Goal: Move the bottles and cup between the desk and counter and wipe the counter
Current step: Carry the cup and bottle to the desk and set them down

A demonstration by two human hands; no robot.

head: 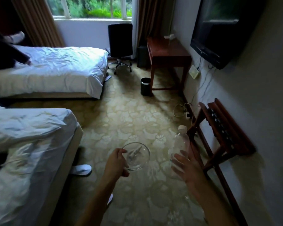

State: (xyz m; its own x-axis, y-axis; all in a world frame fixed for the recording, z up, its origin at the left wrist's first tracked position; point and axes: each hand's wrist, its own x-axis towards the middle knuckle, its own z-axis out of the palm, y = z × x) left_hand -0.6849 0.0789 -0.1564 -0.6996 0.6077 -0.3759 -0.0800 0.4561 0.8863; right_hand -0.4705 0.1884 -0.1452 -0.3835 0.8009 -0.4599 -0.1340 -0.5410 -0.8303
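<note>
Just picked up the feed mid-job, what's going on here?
A person is carrying two things through a hotel room. The left hand holds a clear glass cup by its rim; the right hand holds a clear plastic bottle with a white cap. The wooden desk stands ahead by the window.

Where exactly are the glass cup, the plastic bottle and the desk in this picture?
glass cup (136,156): head view, on its clear inner wall, gripped by the left hand (115,162).
plastic bottle (180,141): head view, on its clear body, held by the right hand (187,168).
desk (168,49): head view, on its wooden top.
</note>
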